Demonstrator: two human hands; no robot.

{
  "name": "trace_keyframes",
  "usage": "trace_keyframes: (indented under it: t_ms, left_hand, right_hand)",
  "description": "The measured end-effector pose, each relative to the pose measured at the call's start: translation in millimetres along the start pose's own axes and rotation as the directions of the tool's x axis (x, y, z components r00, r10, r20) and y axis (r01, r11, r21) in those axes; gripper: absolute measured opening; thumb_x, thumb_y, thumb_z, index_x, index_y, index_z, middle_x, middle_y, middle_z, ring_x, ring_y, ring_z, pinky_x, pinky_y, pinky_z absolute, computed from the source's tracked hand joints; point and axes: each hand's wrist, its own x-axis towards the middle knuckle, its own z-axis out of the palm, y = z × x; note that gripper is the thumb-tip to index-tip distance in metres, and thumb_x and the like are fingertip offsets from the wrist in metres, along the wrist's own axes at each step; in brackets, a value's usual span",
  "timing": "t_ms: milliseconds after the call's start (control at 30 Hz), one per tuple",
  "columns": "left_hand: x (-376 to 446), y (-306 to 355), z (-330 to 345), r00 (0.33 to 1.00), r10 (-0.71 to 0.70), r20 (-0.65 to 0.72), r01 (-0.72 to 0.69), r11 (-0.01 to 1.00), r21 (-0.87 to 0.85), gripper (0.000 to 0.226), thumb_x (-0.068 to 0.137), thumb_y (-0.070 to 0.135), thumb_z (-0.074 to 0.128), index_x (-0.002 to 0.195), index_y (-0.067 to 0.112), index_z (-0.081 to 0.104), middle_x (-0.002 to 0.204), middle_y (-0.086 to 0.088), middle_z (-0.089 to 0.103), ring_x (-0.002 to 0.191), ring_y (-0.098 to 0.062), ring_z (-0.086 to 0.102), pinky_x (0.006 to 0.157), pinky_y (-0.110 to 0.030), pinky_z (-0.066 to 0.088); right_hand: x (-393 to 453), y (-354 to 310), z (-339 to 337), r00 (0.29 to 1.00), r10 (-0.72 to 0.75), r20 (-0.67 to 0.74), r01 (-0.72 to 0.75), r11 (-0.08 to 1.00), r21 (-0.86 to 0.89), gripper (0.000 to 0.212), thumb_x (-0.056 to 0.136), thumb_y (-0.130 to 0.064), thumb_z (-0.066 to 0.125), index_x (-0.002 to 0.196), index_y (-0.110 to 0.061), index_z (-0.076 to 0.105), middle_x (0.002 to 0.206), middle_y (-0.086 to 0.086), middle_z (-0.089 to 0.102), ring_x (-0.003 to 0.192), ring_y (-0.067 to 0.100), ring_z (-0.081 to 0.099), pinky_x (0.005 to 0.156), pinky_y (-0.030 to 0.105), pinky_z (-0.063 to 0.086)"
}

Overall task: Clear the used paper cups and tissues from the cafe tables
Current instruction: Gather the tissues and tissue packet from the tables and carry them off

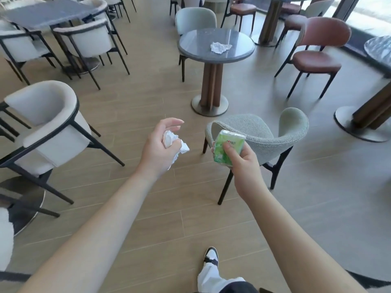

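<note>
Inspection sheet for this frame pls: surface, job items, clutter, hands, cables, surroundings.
Surface: round grey table ahead, wood-look floor.
Job's things: one crumpled tissue lies on that table; crumpled tissues already in hand. No paper cups seen.
Clutter: nothing seen beyond the tissue.
Hands: left hand holds the crumpled tissues, upper fingers loosely extended; right hand grips a green tissue pack.
Cables: nothing seen.
Surroundings: grey-green chair between person and table, brown chair to the right, white armchair to the left, more tables beyond.
</note>
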Motion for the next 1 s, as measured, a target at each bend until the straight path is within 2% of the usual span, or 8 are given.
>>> trace_keyframes:
  t_ms: [67,133,233,467,533,600,800,1000]
  left_hand:
    - [22,-8,10,1.000,-0.020,0.019,0.019,0.999,0.032,0.045,0.082,0.016,0.053,0.115,0.045,0.063,0.127,0.008,0.064,0.097,0.007,0.063,0.073,-0.013,0.051]
    - [41,-14,17,0.998,-0.043,0.037,0.041,0.998,0.050,0.045,0.082,0.016,0.054,0.114,0.047,0.063,0.127,0.007,0.065,0.093,0.009,0.063,0.072,-0.008,0.049]
    - [71,-22,14,0.998,-0.060,0.002,0.060,0.996,0.060,0.046,0.082,0.016,0.054,0.113,0.050,0.062,0.127,0.007,0.065,0.104,0.008,0.063,0.070,-0.004,0.048]
    - [137,-44,-25,0.988,-0.102,-0.115,0.108,0.993,0.045,0.044,0.083,0.018,0.054,0.115,0.047,0.063,0.125,0.012,0.066,0.093,0.015,0.063,0.062,-0.006,0.049]
    - [154,-53,-36,0.984,-0.102,-0.148,0.109,0.993,0.038,0.044,0.083,0.018,0.054,0.113,0.049,0.063,0.121,0.019,0.067,0.110,0.011,0.062,0.071,-0.006,0.049]
    - [172,-64,-48,0.982,-0.104,-0.156,0.111,0.993,0.042,0.045,0.083,0.018,0.054,0.113,0.050,0.063,0.119,0.026,0.066,0.123,0.005,0.058,0.080,-0.010,0.048]
    - [251,-100,-101,0.983,-0.106,-0.152,0.108,0.994,0.006,0.045,0.086,0.014,0.053,0.121,0.040,0.063,0.122,0.025,0.067,0.126,0.005,0.057,0.087,-0.030,0.051]
    - [346,-115,-153,0.993,-0.073,-0.094,0.074,0.997,0.008,0.050,0.093,-0.002,0.056,0.121,0.039,0.063,0.126,0.014,0.067,0.124,0.001,0.058,0.083,-0.012,0.048]
  right_hand:
    - [32,7,-1,1.000,0.014,0.002,-0.014,1.000,0.007,0.017,0.089,-0.033,0.066,0.104,-0.036,0.074,0.108,0.003,0.077,0.108,0.025,0.072,0.101,0.046,0.053]
    - [62,14,-1,0.999,0.037,0.002,-0.037,0.999,0.018,0.018,0.088,-0.034,0.066,0.103,-0.038,0.075,0.107,0.001,0.078,0.106,0.022,0.072,0.102,0.047,0.053]
    - [101,18,5,0.997,0.074,0.018,-0.075,0.997,0.032,0.022,0.085,-0.038,0.068,0.105,-0.036,0.074,0.108,0.002,0.077,0.106,0.021,0.072,0.104,0.047,0.052]
    - [180,27,35,0.992,0.105,0.077,-0.110,0.991,0.070,0.029,0.086,-0.036,0.068,0.112,-0.027,0.071,0.113,0.008,0.076,0.111,0.028,0.070,0.106,0.050,0.050]
    - [202,30,48,0.991,0.105,0.084,-0.111,0.991,0.071,0.032,0.085,-0.037,0.068,0.114,-0.024,0.070,0.114,0.010,0.075,0.112,0.030,0.069,0.106,0.051,0.049]
    - [225,33,63,0.991,0.103,0.090,-0.110,0.990,0.083,0.028,0.086,-0.035,0.068,0.113,-0.025,0.071,0.114,0.010,0.075,0.112,0.031,0.070,0.104,0.048,0.051]
    - [301,52,121,0.992,0.091,0.092,-0.098,0.993,0.073,0.035,0.087,-0.036,0.068,0.118,-0.020,0.069,0.114,0.011,0.075,0.110,0.029,0.070,0.099,0.043,0.053]
    - [370,48,177,0.996,0.080,0.028,-0.082,0.994,0.070,0.021,0.093,-0.024,0.063,0.112,-0.021,0.069,0.107,0.008,0.077,0.103,0.025,0.072,0.089,0.035,0.055]
